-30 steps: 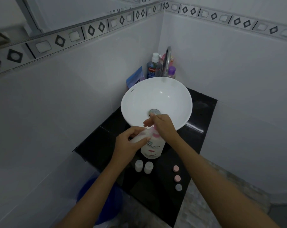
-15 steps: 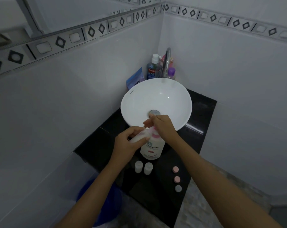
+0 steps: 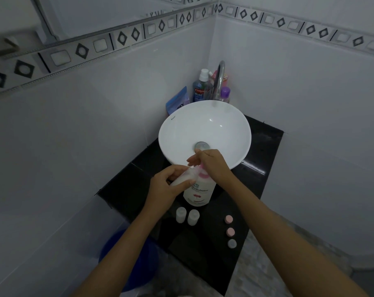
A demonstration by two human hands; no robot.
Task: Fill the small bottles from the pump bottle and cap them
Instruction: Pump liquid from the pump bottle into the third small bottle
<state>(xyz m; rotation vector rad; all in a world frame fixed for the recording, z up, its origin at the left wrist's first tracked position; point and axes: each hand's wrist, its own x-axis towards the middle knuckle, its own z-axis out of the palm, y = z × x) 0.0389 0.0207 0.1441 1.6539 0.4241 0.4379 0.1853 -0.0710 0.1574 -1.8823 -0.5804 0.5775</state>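
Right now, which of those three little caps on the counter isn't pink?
The cap nearest the camera, at the row's end, is pale bluish-grey. The other two caps beyond it are pink.

A single wide-angle view from the person's head looks forward and steeply down into a tiled corner. The black bench (image 3: 265, 146) and white basin (image 3: 181, 133) sit mid-frame at arm's reach; both forearms enter from the bottom edge. Straight lines bow near the edges.
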